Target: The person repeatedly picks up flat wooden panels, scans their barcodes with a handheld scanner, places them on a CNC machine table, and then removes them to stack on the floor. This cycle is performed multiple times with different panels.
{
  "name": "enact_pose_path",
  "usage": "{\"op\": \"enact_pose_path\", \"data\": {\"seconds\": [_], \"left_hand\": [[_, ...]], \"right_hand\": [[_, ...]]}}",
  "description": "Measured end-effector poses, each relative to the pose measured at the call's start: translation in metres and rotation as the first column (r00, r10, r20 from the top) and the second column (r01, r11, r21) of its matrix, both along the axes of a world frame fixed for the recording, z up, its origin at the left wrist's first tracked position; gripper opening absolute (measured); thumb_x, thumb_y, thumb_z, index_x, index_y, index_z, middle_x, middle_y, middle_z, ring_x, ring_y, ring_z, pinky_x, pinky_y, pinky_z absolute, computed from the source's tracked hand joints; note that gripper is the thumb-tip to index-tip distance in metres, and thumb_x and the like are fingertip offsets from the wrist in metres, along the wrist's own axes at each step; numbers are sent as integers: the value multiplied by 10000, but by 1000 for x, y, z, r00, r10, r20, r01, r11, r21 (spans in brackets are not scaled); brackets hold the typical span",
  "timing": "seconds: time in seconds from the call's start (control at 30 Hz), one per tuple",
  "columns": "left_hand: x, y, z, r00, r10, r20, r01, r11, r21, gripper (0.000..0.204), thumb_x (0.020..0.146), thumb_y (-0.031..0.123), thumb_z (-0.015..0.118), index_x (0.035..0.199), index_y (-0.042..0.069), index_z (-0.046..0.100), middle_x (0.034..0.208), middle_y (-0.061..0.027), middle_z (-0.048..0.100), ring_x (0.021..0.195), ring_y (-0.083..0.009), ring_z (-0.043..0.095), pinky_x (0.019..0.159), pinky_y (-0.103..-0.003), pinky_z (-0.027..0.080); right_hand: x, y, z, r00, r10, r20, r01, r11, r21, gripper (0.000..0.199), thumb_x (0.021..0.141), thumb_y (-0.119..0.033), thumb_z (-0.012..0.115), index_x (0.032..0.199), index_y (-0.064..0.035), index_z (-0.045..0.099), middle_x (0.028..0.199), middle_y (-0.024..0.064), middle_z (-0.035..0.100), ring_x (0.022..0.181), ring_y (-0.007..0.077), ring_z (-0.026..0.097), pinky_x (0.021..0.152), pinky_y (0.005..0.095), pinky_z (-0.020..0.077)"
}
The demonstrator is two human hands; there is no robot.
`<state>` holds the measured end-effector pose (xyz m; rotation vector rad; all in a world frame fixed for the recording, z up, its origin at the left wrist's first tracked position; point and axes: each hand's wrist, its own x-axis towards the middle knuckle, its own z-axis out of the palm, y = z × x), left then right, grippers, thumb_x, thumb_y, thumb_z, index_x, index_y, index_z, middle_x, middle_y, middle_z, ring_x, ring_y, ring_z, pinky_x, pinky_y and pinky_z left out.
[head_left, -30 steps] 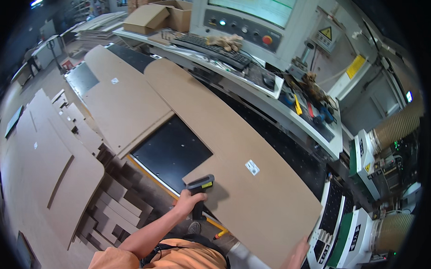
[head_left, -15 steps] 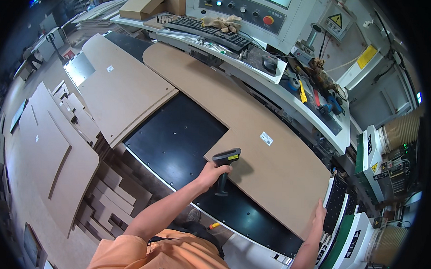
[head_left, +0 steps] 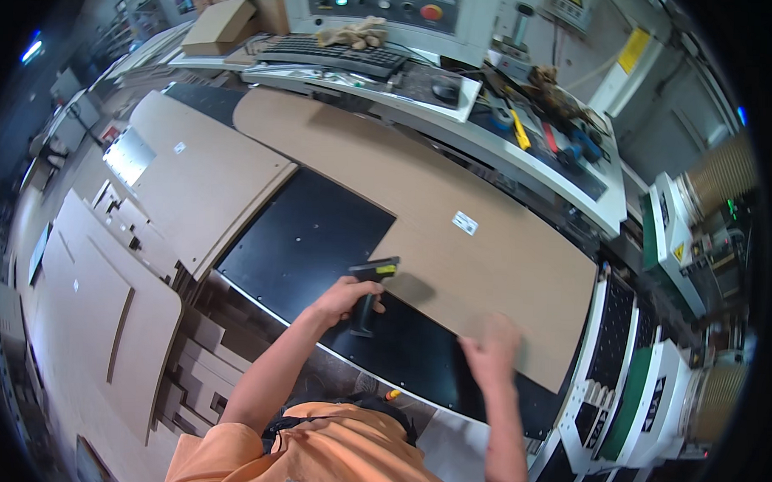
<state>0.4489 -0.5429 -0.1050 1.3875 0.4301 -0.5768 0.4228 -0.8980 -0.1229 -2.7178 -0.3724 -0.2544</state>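
My left hand (head_left: 344, 299) is wrapped round the grip of a black handheld barcode scanner (head_left: 373, 269) with a yellow label on its head. It hangs over the black machine bed (head_left: 297, 234), beside the stepped edge of a large brown board (head_left: 512, 275). This board has a rounded far-left end and carries a white printed label (head_left: 465, 223). My right hand (head_left: 491, 345) is over the board's near edge; its fingers are smeared by motion, so whether they touch the board cannot be made out.
Another board (head_left: 205, 175) lies to the left, and cut panels (head_left: 103, 308) are stacked lower left. Beyond the bed, a desk bears a keyboard (head_left: 329, 56), gloves (head_left: 355, 33), a mouse (head_left: 445, 90) and tools (head_left: 521, 129). Machine heads with hoses (head_left: 715, 180) stand at the right.
My right hand has left the board's right edge and moved leftward to its near edge. My left hand still holds the scanner. The whole view has shifted and turned slightly.
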Motion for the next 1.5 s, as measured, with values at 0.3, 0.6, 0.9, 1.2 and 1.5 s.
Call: {"op": "enact_pose_path", "data": {"seconds": [0.3, 0.6, 0.9, 1.2, 1.5], "left_hand": [[-22, 35, -41, 910, 331, 250, -385, 898, 212, 259, 908, 271, 658, 931, 15, 637, 778, -100, 678, 648, -167, 626, 606, -301, 503], [-27, 47, -73, 724, 515, 459, -647, 737, 194, 219, 933, 202, 632, 903, -9, 585, 718, -64, 591, 625, -166, 601, 607, -305, 470], [-29, 55, -77, 754, 436, 492, -612, 738, 285, 282, 941, 285, 617, 843, 22, 584, 671, -63, 609, 597, -153, 573, 588, -297, 435], [-26, 60, -83, 752, 435, 495, -623, 716, 316, 295, 946, 260, 607, 787, 13, 577, 659, -68, 607, 586, -143, 558, 579, -290, 429], [-14, 42, -73, 704, 545, 456, -691, 674, 261, 240, 900, 218, 669, 850, -16, 654, 735, -83, 657, 660, -171, 633, 653, -331, 498]], "right_hand": [[49, 143, -17, 996, 63, 69, -66, 997, 33, 887, 765, -515, 781, 1383, 38, 465, 1482, 192, 407, 1424, 384, 322, 1174, 508, 290], [95, 81, -27, 999, 30, -25, -30, 1000, 5, 1011, 723, -619, 773, 1434, 6, 420, 1545, 159, 345, 1470, 351, 257, 1208, 501, 233], [100, 24, -33, 997, 38, 67, -46, 992, 118, 930, 643, -557, 853, 1318, -8, 527, 1492, 154, 414, 1419, 358, 342, 1160, 544, 318], [98, -41, -29, 999, 19, 49, -24, 996, 91, 942, 591, -530, 889, 1312, -38, 536, 1479, 140, 425, 1392, 364, 383, 1127, 572, 360], [102, -57, -29, 992, 15, 127, -16, 1000, 13, 884, 518, -524, 888, 1196, -19, 630, 1388, 136, 535, 1345, 365, 457, 1081, 526, 397]]}}
